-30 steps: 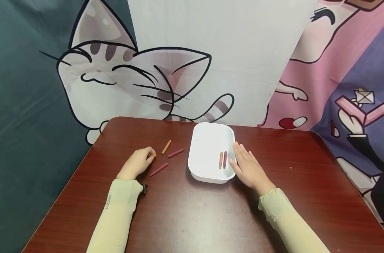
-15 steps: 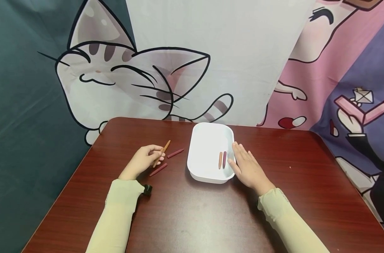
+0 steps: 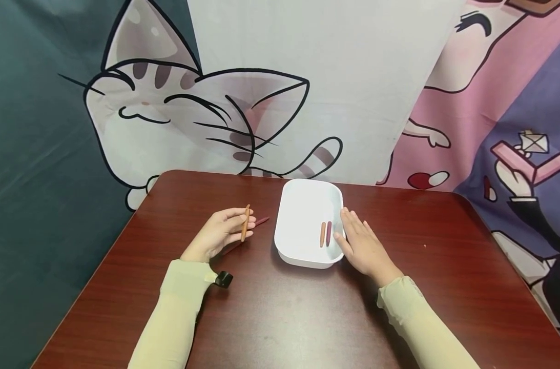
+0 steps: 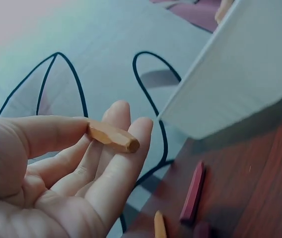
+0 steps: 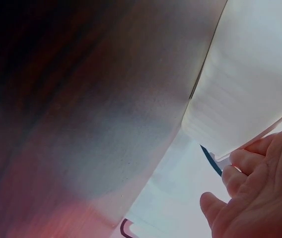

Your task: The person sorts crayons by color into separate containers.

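My left hand (image 3: 219, 231) pinches an orange-brown crayon (image 3: 245, 225) between thumb and fingers, raised above the table. In the left wrist view the crayon's blunt end (image 4: 131, 145) points toward the camera. Beneath this hand lie a dark red crayon (image 4: 192, 194) and a second orange crayon (image 4: 160, 226); another dark red one (image 3: 233, 248) is mostly hidden by the hand in the head view. With its fingers straight, my right hand (image 3: 365, 248) touches the right rim of a white plastic tray (image 3: 298, 259). Inside the tray, side by side, lie an orange-brown crayon (image 3: 323, 234) and a dark red crayon (image 3: 328, 233).
The tray stands on a reddish-brown wooden table (image 3: 280, 323), near its back edge. Behind the table hangs a printed cloth (image 3: 372, 77) with cartoon animals. A small black device (image 3: 224, 279) sits at the left wrist.
My left hand has picked up an orange-brown crayon from the table, raised it and moved right toward the tray. The right hand has stayed at the tray's rim.
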`<state>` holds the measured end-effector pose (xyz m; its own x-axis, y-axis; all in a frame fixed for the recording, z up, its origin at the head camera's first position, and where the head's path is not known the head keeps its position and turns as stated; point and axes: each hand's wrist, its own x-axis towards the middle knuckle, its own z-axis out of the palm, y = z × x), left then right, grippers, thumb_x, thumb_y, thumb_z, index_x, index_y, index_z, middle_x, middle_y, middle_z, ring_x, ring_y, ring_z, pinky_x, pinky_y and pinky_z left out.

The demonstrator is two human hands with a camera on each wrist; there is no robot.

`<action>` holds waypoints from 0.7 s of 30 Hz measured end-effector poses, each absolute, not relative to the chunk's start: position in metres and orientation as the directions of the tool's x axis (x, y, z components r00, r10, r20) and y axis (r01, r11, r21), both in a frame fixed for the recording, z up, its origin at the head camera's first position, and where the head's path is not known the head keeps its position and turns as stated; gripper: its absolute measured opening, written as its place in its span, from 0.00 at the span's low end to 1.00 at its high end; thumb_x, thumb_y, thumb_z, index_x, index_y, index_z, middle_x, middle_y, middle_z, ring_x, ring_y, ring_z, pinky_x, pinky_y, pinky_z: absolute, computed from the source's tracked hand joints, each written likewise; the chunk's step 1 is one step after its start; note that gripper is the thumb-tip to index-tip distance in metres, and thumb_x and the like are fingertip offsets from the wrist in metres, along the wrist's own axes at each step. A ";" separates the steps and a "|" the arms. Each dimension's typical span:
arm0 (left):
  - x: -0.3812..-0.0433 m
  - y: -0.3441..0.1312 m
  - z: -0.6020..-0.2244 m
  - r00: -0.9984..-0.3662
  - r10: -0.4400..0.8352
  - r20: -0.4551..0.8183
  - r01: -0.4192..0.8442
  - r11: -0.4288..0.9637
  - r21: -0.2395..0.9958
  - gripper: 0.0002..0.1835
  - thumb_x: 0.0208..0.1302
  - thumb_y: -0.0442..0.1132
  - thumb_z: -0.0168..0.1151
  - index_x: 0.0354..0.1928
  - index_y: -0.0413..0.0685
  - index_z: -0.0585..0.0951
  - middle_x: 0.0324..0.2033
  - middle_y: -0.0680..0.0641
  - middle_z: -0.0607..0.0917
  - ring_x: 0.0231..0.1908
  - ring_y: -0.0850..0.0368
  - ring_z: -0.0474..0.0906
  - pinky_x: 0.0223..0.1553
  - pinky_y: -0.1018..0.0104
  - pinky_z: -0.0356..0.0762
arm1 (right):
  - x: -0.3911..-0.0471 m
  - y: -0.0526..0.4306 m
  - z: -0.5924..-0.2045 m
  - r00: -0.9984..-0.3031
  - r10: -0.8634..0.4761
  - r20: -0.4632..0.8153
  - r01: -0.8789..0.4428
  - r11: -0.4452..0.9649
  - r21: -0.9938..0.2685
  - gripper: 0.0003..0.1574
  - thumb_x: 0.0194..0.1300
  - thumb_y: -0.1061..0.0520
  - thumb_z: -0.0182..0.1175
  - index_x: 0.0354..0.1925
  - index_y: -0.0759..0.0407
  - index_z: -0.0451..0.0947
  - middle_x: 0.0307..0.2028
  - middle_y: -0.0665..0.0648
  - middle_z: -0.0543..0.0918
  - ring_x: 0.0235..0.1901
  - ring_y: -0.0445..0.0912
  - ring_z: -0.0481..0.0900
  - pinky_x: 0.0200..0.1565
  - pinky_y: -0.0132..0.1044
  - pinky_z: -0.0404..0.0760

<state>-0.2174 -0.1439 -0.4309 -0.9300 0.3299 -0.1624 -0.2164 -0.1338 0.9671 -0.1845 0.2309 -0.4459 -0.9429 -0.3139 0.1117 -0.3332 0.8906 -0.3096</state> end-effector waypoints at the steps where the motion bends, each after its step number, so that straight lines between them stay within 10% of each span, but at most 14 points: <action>1: -0.217 -0.142 -0.430 -0.929 0.335 -0.157 -0.218 -0.154 0.964 0.23 0.78 0.33 0.52 0.68 0.26 0.67 0.58 0.29 0.78 0.51 0.48 0.84 0.52 0.55 0.82 | -0.184 0.231 -0.445 -0.943 -0.314 0.111 -0.333 0.892 -0.305 0.45 0.80 0.41 0.44 0.79 0.65 0.47 0.79 0.64 0.52 0.77 0.62 0.49 0.73 0.62 0.49; 21: -0.219 -0.083 -0.411 -0.902 0.397 -0.167 -0.266 -0.208 0.941 0.22 0.77 0.31 0.52 0.67 0.25 0.69 0.56 0.30 0.82 0.48 0.53 0.86 0.52 0.54 0.82 | -0.183 0.229 -0.445 -0.948 -0.306 0.092 -0.319 0.902 -0.289 0.44 0.80 0.41 0.44 0.79 0.64 0.46 0.79 0.63 0.51 0.78 0.61 0.47 0.74 0.61 0.48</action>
<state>-0.2192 -0.0829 -0.4108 -0.9024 0.3973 -0.1667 -0.2655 -0.2081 0.9414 -0.1830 0.2288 -0.4448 -0.9476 -0.3059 0.0922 -0.3195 0.9025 -0.2890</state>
